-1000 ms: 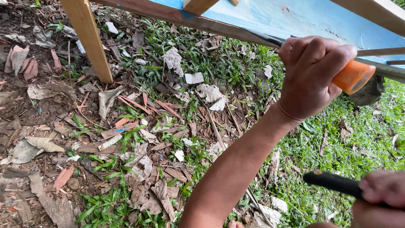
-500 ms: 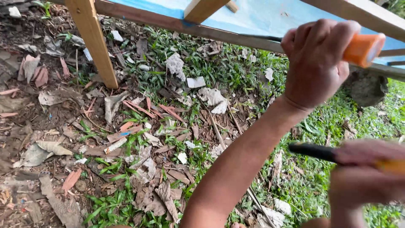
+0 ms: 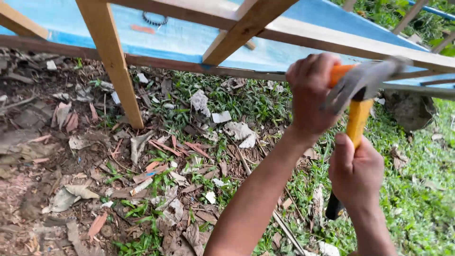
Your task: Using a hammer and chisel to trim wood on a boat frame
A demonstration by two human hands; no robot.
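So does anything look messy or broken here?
Yes. Torn pale scraps and dead leaves litter the ground under the wooden frame. The hammer in the right hand looks smeared, likely motion blur, not damage.

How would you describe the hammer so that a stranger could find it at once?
Start at the blue panel in its wooden frame. At its lower right edge, the right hand grips a hammer. Its yellow-and-black handle and blurred grey metal head set it apart.
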